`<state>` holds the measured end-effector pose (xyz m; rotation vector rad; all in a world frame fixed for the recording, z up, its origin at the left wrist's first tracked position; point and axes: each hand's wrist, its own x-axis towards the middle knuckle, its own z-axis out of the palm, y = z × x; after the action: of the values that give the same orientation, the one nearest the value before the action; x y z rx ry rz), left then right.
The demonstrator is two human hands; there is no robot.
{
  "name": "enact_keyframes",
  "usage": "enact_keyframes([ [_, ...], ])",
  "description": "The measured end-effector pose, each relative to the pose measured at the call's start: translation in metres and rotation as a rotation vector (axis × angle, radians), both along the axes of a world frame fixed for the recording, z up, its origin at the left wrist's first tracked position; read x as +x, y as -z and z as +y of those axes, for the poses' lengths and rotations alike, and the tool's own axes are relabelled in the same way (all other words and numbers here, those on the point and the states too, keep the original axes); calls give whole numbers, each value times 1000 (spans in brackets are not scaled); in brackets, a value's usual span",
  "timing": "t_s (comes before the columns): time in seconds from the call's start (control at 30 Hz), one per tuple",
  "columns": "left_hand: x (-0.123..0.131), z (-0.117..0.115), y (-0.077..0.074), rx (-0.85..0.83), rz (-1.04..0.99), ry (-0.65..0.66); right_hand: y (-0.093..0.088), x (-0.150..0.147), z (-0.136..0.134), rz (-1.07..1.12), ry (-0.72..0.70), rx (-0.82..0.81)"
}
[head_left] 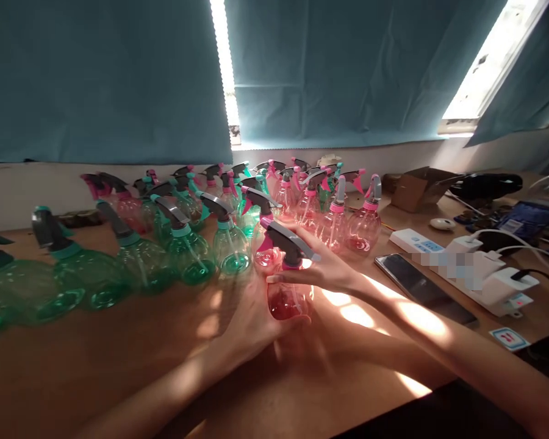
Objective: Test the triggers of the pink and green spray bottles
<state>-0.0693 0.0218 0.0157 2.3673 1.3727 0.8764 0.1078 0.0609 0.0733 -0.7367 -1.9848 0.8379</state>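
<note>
A pink see-through spray bottle (287, 300) with a grey and pink trigger head stands near the middle of the table. My left hand (256, 311) wraps round its lower body, thumb and fingers on either side. Around the neck, just under the spray head, my right hand (322, 265) is closed. Right behind this bottle is another pink spray bottle (266, 256), partly covered by it. To the left, a green spray bottle (232, 250) is the closest of a row of green ones. Some of my right fingers are hidden behind the bottle.
Several more green and pink spray bottles (363, 228) fill the back of the table (155, 360). On the right lie a phone (421, 286), a power strip (466, 268) with plugged chargers, a white mouse (442, 224) and a cardboard box (421, 189). Blue curtains (96, 79) hang behind.
</note>
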Motion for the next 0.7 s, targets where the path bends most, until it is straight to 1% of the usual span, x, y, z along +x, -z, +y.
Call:
enact_keyframes([
  [0.07,-6,-4,2,-11,-52,40,1,-11,1,24,-46,25],
  [0.17,-13,-10,2,-38,-88,50,2,-26,0,53,-45,52],
  [0.3,-25,-13,5,-79,-77,35,3,-35,-1,67,-59,-59],
  [0.37,-32,-11,7,-86,-52,41,3,-37,1,72,-93,-103],
  [0.47,-41,-8,10,-67,30,40,2,-38,4,95,-108,-92],
  [0.6,-45,-4,14,-2,190,-10,1,-41,11,86,-54,-78],
  [0.7,-44,-4,16,9,236,-22,0,-44,16,68,5,-79],
])
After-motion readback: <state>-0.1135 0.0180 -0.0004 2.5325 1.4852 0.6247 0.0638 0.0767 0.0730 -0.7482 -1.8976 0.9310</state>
